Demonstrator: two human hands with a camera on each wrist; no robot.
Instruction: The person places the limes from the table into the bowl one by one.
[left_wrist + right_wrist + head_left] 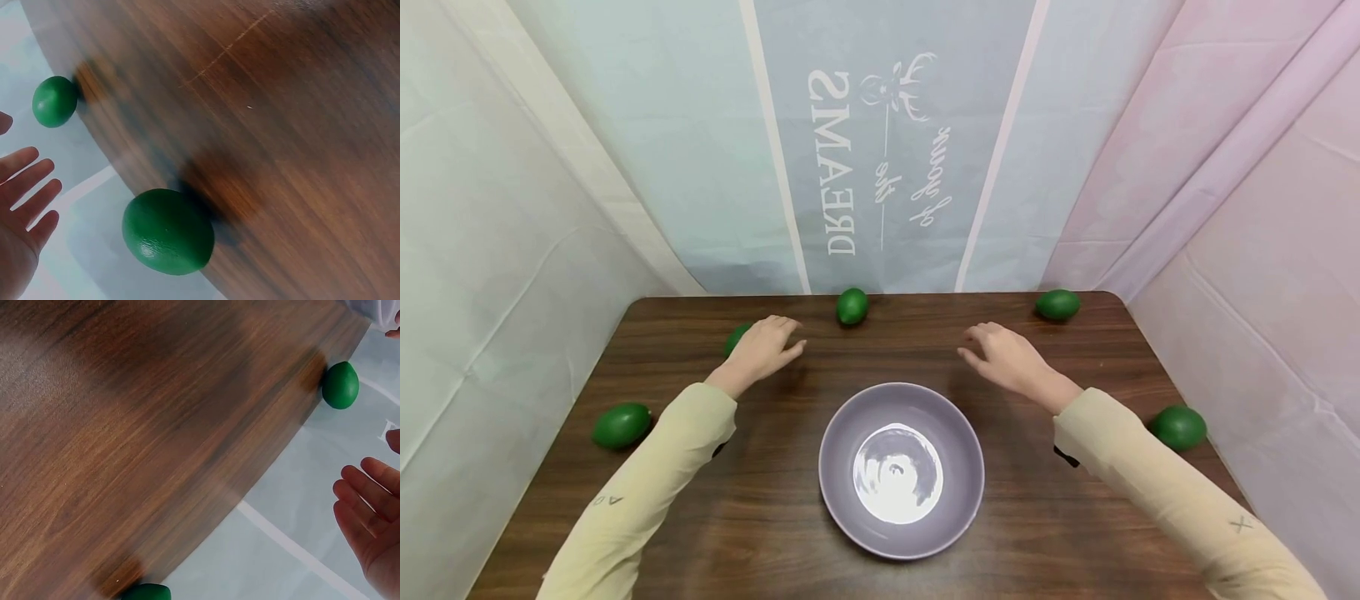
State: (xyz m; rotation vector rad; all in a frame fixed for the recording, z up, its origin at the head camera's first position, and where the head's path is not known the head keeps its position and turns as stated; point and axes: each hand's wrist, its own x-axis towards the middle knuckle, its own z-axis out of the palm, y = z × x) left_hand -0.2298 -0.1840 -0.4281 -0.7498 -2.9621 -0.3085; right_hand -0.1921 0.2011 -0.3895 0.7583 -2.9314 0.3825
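Both hands hover over the table with nothing in them. My left hand (763, 348), fingers loosely extended, partly covers a green lime (737, 338) in the head view; in the left wrist view a lime (167, 231) shows close by, apart from the fingers. My right hand (1007, 357) is over the table's right half, fingers slightly bent and touching no lime. Between and nearer than the hands stands a grey-purple bowl (842, 471), with no fruit inside. One lime (852, 307) lies at the back edge, another lime (1057, 305) at back right.
A lime (622, 426) lies on the left beside the left forearm. On the right, another lime (1178, 427) is partly behind the right sleeve (1150, 471). Fabric walls (700, 167) rise along the brown wooden table's (760, 517) back and sides.
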